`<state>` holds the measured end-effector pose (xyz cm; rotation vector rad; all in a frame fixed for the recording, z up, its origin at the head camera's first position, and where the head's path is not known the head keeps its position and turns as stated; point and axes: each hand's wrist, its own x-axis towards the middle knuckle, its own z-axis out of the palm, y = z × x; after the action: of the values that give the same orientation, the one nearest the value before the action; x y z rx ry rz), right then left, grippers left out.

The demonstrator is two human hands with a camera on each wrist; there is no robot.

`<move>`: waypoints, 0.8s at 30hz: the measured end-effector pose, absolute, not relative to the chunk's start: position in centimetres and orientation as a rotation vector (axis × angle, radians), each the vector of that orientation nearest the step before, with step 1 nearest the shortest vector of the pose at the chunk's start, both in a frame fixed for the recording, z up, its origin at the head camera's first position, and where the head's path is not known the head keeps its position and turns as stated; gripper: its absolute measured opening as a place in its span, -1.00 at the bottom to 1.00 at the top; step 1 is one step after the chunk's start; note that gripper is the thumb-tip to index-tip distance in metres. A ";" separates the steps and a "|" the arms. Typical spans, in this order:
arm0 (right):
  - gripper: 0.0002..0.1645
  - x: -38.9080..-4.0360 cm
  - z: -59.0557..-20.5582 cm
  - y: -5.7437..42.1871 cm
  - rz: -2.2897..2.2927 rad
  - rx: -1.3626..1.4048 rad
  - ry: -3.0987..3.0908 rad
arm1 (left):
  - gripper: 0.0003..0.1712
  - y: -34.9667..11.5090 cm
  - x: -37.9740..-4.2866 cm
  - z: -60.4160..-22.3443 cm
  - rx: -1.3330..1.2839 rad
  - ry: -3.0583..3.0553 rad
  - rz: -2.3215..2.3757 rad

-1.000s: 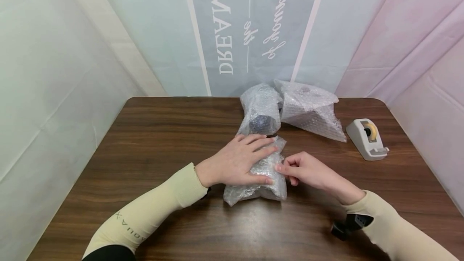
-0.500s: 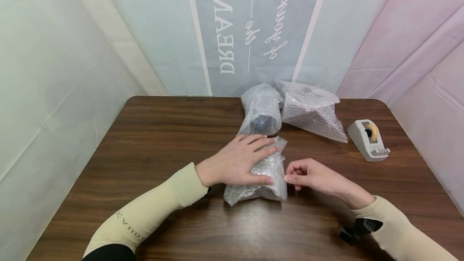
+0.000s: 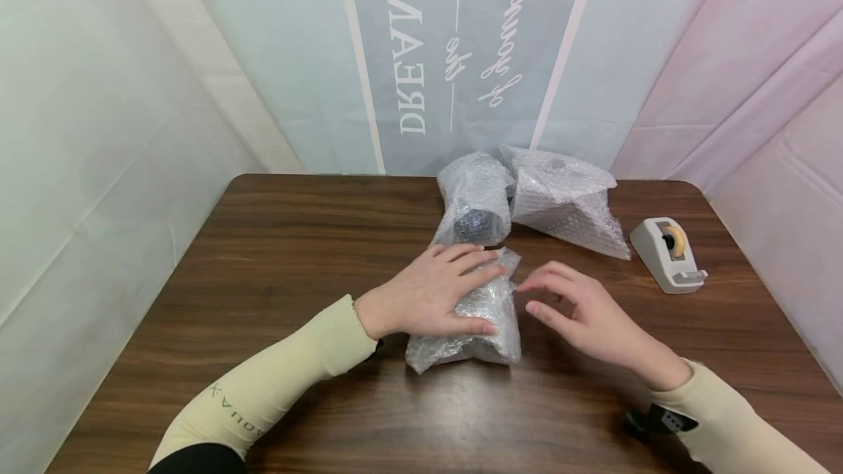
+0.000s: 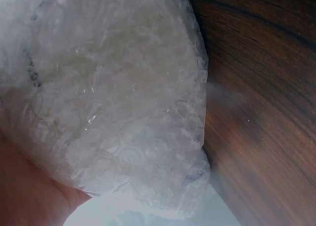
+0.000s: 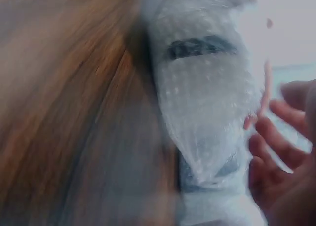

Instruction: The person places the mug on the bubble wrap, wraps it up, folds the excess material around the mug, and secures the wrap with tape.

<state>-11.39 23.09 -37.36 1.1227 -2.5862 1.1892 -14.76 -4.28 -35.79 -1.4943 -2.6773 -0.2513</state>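
A bubble-wrapped package [image 3: 492, 306] lies on the table in front of me, its contents hard to make out through the wrap. My left hand [image 3: 437, 295] rests flat across its upper left side with the fingers spread. Just off the right edge is my right hand [image 3: 589, 317], fingers loosely bent and thumb apart, holding nothing. In the left wrist view the wrapped package [image 4: 128, 88] fills most of the picture, with a bit of hand at the lower left. Blurred in the right wrist view, the package [image 5: 207, 88] shows a dark patch under the wrap, beside the right fingers.
Behind the package stand two more bubble-wrapped bundles, one with a dark round end [image 3: 476, 224] and a wider one [image 3: 566, 200]. A white tape dispenser [image 3: 668, 254] with yellowish tape sits at the right of the wooden table [image 3: 296, 240]. Fabric curtains surround the table.
My right hand has drawn back from the package's right side, where its thumb and bent fingers touched the wrap, and its fingers have opened out. The left hand and package have stayed put.
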 end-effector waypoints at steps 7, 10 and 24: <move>-0.48 -10.4 -37.4 21.7 0.854 1.297 -2.496 | -0.01 -4.3 -14.7 -35.7 -1.492 -2.692 -0.238; -0.46 -10.2 -37.5 21.4 0.788 1.274 -2.570 | -0.01 -4.3 -14.7 -35.7 -1.491 -2.694 -0.240; -0.35 -10.1 -37.8 21.2 0.915 1.280 -2.532 | -0.02 -5.0 -15.0 -35.3 -1.551 -2.678 -0.431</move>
<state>-10.14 21.18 -37.81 1.2801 -2.5324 0.9152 -14.97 -5.05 -35.33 -1.5507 -2.6775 -0.4315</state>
